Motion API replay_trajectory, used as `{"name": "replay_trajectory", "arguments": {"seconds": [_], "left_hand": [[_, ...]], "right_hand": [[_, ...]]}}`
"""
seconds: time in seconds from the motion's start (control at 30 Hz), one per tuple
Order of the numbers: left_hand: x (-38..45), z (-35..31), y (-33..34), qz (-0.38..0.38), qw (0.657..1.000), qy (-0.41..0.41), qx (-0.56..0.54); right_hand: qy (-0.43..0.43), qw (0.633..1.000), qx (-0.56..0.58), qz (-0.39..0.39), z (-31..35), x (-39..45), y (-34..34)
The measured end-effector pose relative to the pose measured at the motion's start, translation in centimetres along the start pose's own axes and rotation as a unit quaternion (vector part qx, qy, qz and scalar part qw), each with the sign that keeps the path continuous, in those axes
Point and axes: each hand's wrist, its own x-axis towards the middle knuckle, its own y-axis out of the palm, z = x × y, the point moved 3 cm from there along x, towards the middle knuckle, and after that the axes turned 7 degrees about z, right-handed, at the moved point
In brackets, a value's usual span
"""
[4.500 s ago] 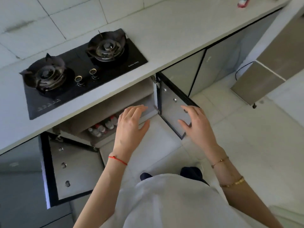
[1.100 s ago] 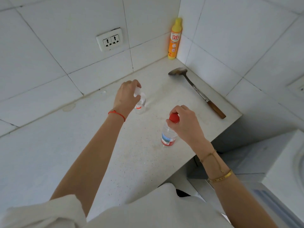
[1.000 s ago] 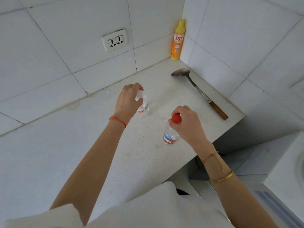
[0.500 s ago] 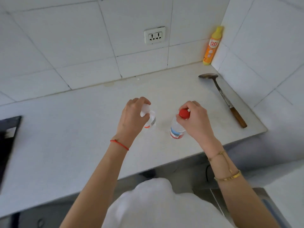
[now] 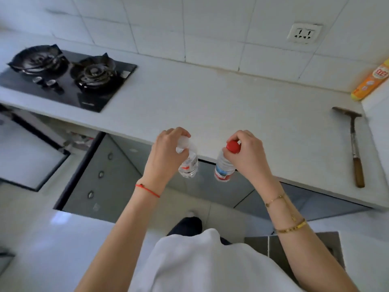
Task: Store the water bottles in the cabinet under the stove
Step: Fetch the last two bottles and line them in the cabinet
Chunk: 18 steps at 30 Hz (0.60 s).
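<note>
Both bottles now off the counter [image 5: 231, 98] and carried leftward since half a second ago; stove [image 5: 63, 76] back in view at upper left, earlier only a sliver at the frame edge. Left hand [image 5: 166, 152] curled round the top of a clear bottle [image 5: 189, 165]; cap hidden under the fingers, only a pale blur there, colour not readable. Right hand [image 5: 248, 154] pinching the neck of the second bottle [image 5: 224, 169] just below its red cap [image 5: 232, 146]; blue-and-red label legible as colour only, print too small. Both bottles hanging upright, close side by side but apart, in front of the counter edge, above the floor.

Cabinet [image 5: 77, 140] under the stove open: right door [image 5: 101, 175] swung out toward the viewer, left door [image 5: 27, 154] also open and cut off by the frame edge. Interior mostly hidden by the counter overhang and doors; a smear of red and white shapes inside, blurred, contents not identifiable.

Far right: spatula [image 5: 355, 144] with wooden handle lying on the counter; orange bottle [image 5: 372, 81] in the corner, top cut off by the frame. Wall socket [image 5: 304, 33] above. Motion blur across the whole left side. Red string on left wrist, gold bracelets on right forearm.
</note>
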Motion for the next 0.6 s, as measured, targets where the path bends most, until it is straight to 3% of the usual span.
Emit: {"name": "replay_trajectory", "arguments": {"seconds": [0.37, 0.6], "left_hand": [[-17.7, 11.2, -10.8, -0.134, 0.976, -0.171, -0.004], [-26.8, 20.0, -19.5, -0.170, 0.958, -0.229, 0.023]], "right_hand": [[-0.151, 0.974, 0.017, 0.166, 15.1, -4.6, 13.7], [-0.191, 0.960, 0.036, 0.202, 26.8, -8.1, 23.8]]}}
